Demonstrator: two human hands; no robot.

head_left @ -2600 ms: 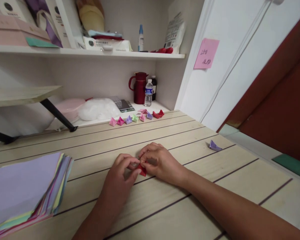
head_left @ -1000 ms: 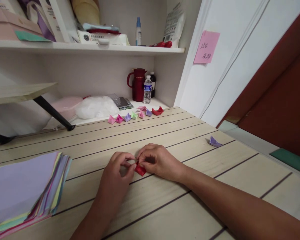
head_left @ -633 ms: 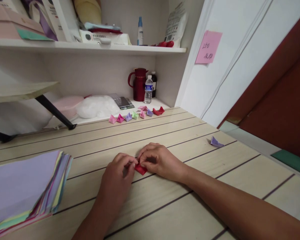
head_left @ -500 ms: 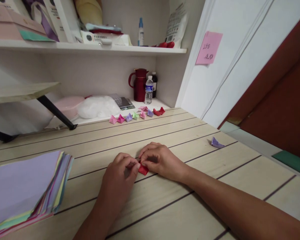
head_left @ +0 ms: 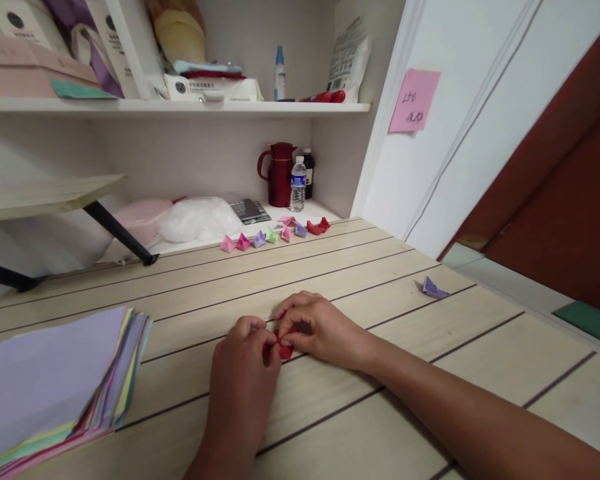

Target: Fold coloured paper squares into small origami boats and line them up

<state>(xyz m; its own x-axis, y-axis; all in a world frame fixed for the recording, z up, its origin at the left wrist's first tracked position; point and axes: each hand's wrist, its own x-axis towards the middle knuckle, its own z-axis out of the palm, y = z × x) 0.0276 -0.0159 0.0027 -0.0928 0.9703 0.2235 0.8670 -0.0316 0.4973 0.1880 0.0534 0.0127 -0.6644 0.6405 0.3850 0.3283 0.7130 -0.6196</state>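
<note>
A small piece of folded red paper (head_left: pixel 286 351) is at the middle of the wooden table (head_left: pixel 380 427), partly hidden by fingers. My left hand (head_left: pixel 245 360) pinches its left side with thumb and forefinger. From the right, my right hand (head_left: pixel 316 328) pinches the same paper, its fingers curled over the top. The two sets of fingertips nearly meet on it. Several small origami boats stand in a row near the table's back edge, among them a green one (head_left: pixel 272 235) and a red one (head_left: pixel 319 227). Off to the right sits a lone purple paper boat (head_left: pixel 435 287).
A stack of coloured paper (head_left: pixel 55 373) lies at the left. Behind it stands a small raised shelf (head_left: pixel 50 195) on black legs. On the white ledge at the back are a dark red jug (head_left: pixel 280 175), a water bottle (head_left: pixel 298 185) and a plastic bag (head_left: pixel 200 219).
My left hand has shifted slightly right and turned more upright at the red paper. The right hand keeps its pinch. The whole view has tilted up a little.
</note>
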